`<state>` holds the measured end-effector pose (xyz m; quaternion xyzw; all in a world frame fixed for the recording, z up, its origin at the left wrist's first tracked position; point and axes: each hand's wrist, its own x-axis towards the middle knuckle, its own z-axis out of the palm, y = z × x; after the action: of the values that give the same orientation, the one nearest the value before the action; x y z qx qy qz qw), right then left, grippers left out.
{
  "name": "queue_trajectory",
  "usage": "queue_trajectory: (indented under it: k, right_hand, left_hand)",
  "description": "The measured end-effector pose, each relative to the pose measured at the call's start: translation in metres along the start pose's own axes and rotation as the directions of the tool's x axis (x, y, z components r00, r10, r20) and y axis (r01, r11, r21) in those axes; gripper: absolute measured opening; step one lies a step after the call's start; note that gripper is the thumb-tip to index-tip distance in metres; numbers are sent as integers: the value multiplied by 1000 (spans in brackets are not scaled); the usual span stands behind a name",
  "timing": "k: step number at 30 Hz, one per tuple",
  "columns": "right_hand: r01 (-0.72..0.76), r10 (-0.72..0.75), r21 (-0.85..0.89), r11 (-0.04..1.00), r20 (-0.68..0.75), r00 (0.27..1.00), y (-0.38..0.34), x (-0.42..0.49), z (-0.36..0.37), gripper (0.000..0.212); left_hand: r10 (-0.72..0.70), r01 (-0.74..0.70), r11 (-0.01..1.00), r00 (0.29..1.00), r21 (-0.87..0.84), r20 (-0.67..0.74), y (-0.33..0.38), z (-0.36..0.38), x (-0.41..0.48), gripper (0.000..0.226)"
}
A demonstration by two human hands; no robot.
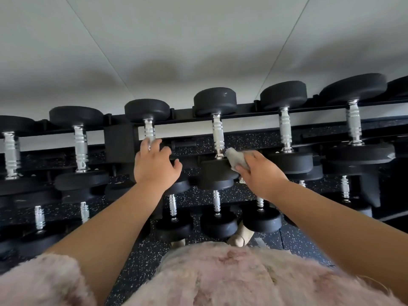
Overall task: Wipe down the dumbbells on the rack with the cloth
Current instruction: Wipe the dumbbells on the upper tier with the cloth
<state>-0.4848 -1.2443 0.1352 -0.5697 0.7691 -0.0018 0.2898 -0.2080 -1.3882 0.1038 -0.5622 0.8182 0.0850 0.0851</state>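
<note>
The right hand [260, 171] curls round a bunched grey cloth [237, 159], pressing it where the dumbbell [217, 133] handle meets its near head. That dumbbell lies on the rack [119, 140], top tier, long axis running straight away from the person, far head toward the wall [198, 40]. The left hand [154, 164], fingers spread and loose, rests on the neighbouring dumbbell [149, 129]; both forearms reach forward.

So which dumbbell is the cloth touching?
The top-row dumbbell right of the left hand: only its handle's near end meets the grey cloth held by the right hand.
</note>
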Motion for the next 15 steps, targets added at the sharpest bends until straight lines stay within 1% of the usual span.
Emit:
queue_trajectory:
  k: [2, 3, 4, 6, 8, 9, 10, 12, 14, 15]
  right_hand:
    - [-143, 140, 156, 977, 30, 990, 4, 4, -1, 43]
    - [-179, 179, 228, 957, 22, 984, 2, 7, -2, 42]
    - [-177, 183, 256, 950, 3, 983, -4, 8, -3, 43]
    - [-86, 101, 206, 975, -62, 993, -20, 9, -1, 44]
    - [58, -43, 135, 989, -114, 993, -41, 10, 3, 48]
    - [126, -112, 106, 986, -126, 986, -48, 12, 6, 51]
    - [167, -154, 91, 982, -129, 980, -51, 15, 9, 52]
    - [169, -154, 108, 980, -134, 979, -48, 21, 9, 50]
    - [105, -84, 164, 981, -129, 988, -35, 24, 8, 46]
    - [46, -20, 230, 972, -114, 993, -28, 25, 7, 42]
  left_hand:
    - [19, -21, 998, 999, 58, 36, 5, 1, 1, 55]
    - [47, -53, 994, 997, 98, 64, 5, 1, 3, 58]
    - [87, -101, 985, 991, 141, 99, 4, 2, 5, 61]
    - [189, -232, 949, 960, 213, 205, -3, 1, 11, 68]
    - [257, -338, 913, 911, 229, 321, -9, -1, 18, 68]
    - [274, -366, 903, 894, 227, 355, -10, -2, 20, 67]
    - [283, -381, 897, 885, 225, 368, -10, -2, 21, 66]
    - [288, -377, 901, 890, 214, 354, -11, -2, 21, 67]
    - [288, -349, 921, 910, 174, 299, -11, -2, 21, 69]
    - [281, -325, 936, 921, 135, 269, -11, -2, 21, 68]
